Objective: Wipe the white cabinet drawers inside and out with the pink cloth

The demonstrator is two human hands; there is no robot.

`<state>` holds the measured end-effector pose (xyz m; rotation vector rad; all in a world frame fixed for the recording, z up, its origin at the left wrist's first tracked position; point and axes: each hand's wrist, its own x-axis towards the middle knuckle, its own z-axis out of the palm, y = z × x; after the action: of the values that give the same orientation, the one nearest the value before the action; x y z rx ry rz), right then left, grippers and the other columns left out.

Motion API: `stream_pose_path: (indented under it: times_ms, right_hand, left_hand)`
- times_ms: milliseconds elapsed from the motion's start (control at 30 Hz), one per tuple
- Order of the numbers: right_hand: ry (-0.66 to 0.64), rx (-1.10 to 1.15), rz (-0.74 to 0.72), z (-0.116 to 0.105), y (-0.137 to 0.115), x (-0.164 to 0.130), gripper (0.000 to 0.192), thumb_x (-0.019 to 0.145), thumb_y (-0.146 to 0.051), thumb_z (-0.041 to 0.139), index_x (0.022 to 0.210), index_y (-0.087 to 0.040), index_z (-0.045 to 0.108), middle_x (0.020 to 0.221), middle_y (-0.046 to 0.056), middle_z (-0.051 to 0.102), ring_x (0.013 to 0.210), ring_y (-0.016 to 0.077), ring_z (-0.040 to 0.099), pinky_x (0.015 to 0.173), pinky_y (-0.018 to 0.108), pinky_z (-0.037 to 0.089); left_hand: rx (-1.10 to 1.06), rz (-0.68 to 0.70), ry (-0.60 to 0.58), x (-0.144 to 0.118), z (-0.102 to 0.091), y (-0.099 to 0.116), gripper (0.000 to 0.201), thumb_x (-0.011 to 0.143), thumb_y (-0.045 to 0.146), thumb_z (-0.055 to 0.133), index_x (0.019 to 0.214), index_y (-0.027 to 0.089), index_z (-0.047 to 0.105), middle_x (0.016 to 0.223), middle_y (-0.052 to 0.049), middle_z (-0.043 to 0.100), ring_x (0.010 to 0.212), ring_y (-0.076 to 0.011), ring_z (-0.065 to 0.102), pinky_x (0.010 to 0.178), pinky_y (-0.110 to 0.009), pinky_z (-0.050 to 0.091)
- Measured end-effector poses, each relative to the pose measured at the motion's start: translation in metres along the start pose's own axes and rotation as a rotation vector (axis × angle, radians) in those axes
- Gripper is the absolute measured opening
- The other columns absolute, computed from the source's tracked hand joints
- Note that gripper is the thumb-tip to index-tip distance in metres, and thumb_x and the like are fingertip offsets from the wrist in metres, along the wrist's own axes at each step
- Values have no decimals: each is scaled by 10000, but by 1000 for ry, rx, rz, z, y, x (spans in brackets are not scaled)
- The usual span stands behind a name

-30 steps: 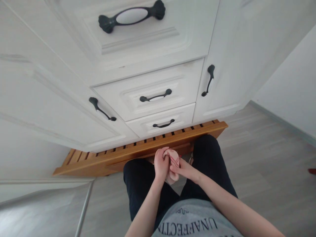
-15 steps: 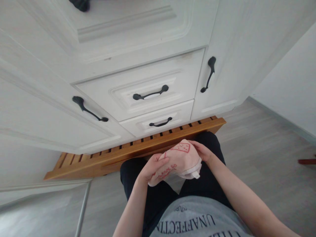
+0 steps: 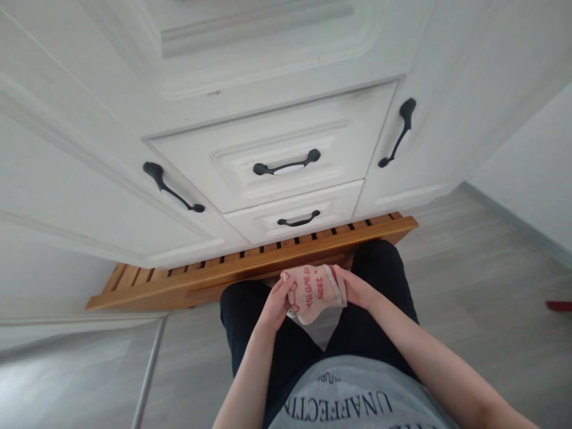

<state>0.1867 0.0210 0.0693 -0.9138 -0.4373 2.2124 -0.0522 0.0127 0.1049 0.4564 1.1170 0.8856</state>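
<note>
A pale pink printed cloth [image 3: 315, 292] with red lettering is stretched between my two hands, above my lap. It is bunched or folded, with a white and red band along its right edge. My left hand [image 3: 277, 304] is closed on the cloth's left end, thumb on top. At the right end, my right hand [image 3: 357, 289] grips the banded edge, its fingertips partly hidden behind the fabric. Both hands are just in front of the wooden slatted ledge [image 3: 250, 271].
White cabinet doors and drawers rise ahead, with a dark middle drawer handle [image 3: 286, 164] and a lower drawer handle [image 3: 298, 219]. Grey wood-look floor [image 3: 451, 280] lies to the right. A dark red piece [image 3: 558, 306] shows at the right edge.
The cloth has been turned and gathered smaller, so its lettering faces up and the watermelon-like print no longer shows. My hands have come closer together. The view has shifted slightly.
</note>
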Motion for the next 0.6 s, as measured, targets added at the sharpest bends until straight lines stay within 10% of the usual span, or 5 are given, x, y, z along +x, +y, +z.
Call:
stream_pose_path:
  times_ms: [333, 467, 600]
  right_hand:
    - [245, -163, -234, 11, 6, -3, 459, 727, -537, 856, 1028, -203, 762, 937, 46, 788, 853, 197, 729, 838, 299, 557]
    - [283, -479, -308, 11, 7, -5, 464, 789, -548, 790, 1074, -183, 761, 984, 48, 773, 900, 225, 699, 887, 344, 525]
    - [201, -930, -404, 26, 3, -4, 446, 895, -592, 640, 937, -163, 756, 911, 52, 735, 891, 241, 655, 905, 368, 497]
  left_hand:
    - [137, 73, 28, 10, -10, -18, 606, 612, 482, 916, 1070, 134, 726, 984, -112, 757, 898, -243, 716, 776, -323, 567]
    - [232, 174, 280, 16, -9, -34, 618, 577, 508, 918, 1031, 168, 672, 1052, -95, 701, 967, -213, 666, 812, -296, 544]
    - [263, 175, 208, 15, 17, -44, 578, 756, 652, 754, 1080, 185, 652, 1052, -91, 692, 941, -202, 671, 753, -288, 558]
